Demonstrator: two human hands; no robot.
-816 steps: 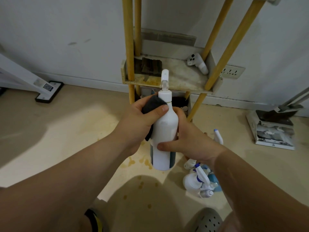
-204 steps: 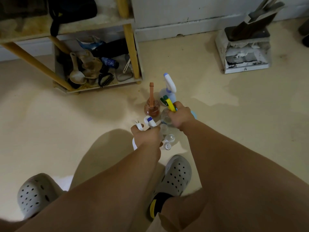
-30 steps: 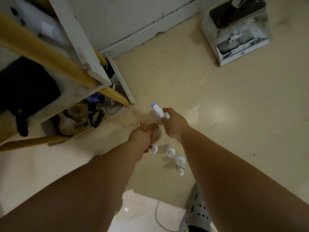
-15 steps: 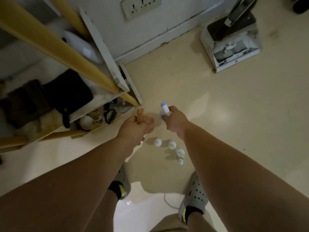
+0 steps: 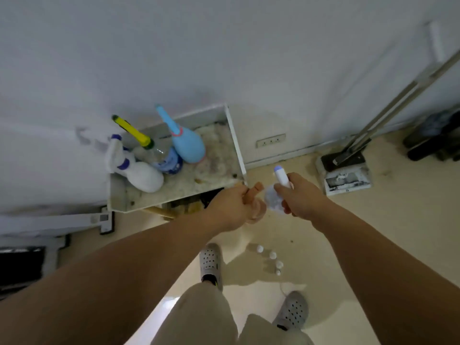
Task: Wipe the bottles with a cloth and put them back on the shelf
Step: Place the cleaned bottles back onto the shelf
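My left hand [image 5: 234, 207] grips a small brown bottle [image 5: 254, 191] by its neck. My right hand [image 5: 302, 195] holds a white spray bottle with a blue tip [image 5: 280, 179]. Both hands hover just off the front right corner of the top shelf [image 5: 179, 192]. On that shelf stand a white spray bottle with purple trim [image 5: 142, 174], a clear bottle with a yellow nozzle [image 5: 161, 155] and a light blue bottle [image 5: 186, 143]. Several small white bottles [image 5: 270, 256] stand in a row on the floor between my hands and feet. No cloth shows.
The shelf stands against a white wall with a power socket [image 5: 271, 140] low down. A dustpan and broom set [image 5: 344, 170] leans at the right. Dark shoes [image 5: 433, 140] lie at the far right. My feet in grey clogs [image 5: 211, 262] stand on the beige floor.
I have stood up from the floor. Both hands rose with the brown bottle and the blue-tipped spray bottle, up to the top shelf's front corner. The small bottles stayed on the floor.
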